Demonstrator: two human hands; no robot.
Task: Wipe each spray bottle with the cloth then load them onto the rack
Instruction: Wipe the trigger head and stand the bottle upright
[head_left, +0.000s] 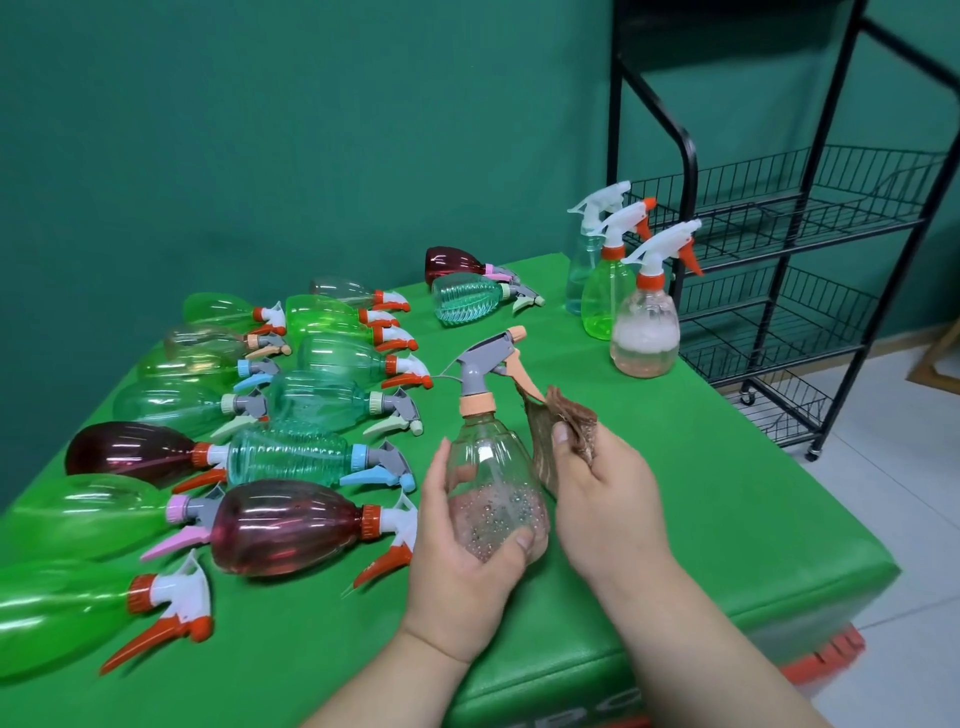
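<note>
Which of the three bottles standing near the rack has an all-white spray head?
The pale blue bottle farthest back; the green bottle and pinkish bottle have orange collars.

Bare hands and forearms over the green table (727, 493).
The left hand (457, 545) and right hand (602, 499) are uncovered. The left forearm (405, 675) and right forearm (691, 639) are bare to the frame's lower edge, at the table's near side. The thumbnails (560, 432) are short, rounded and plain. The fingers are full.
</note>
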